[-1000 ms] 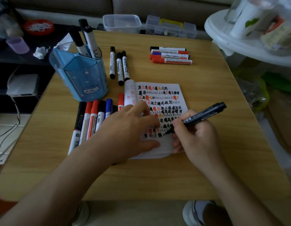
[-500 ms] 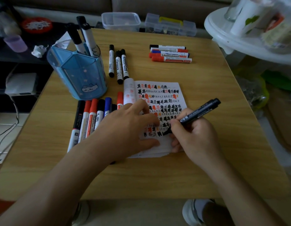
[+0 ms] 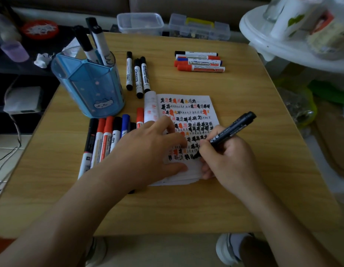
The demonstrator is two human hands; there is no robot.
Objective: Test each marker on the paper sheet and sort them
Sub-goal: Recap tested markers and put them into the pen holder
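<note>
Near edge of the wooden table [image 3: 244, 199]: both forearms reach in over a smooth, pale, grained top. The left hand [image 3: 148, 153] lies flat with its fingers spread on the paper sheet [image 3: 194, 168], evidently to keep the thin, loose leaf from sliding under the pen stroke. The right hand [image 3: 231, 160] pinches the black marker [image 3: 232, 130] in a writing grip, barrel slanted up toward the far right and uncapped tip on the sheet's lowest row of marks. The sheet sits mid-table, white and crowded with black and orange test scribbles, its left edge curled upward. Just left of it, toward the left edge, a row of markers [image 3: 107, 139] lies side by side, likely awaiting test. Beyond stands a blue translucent faceted pen holder [image 3: 90, 89] with markers upright inside. Farther on, 3 black-capped markers [image 3: 137, 76] lie parallel, and a separate group of mixed markers [image 3: 199, 61] lies near the far right corner; judged to be 2 sorted piles. A clear plastic box [image 3: 140, 23] sits behind the far edge.
</note>
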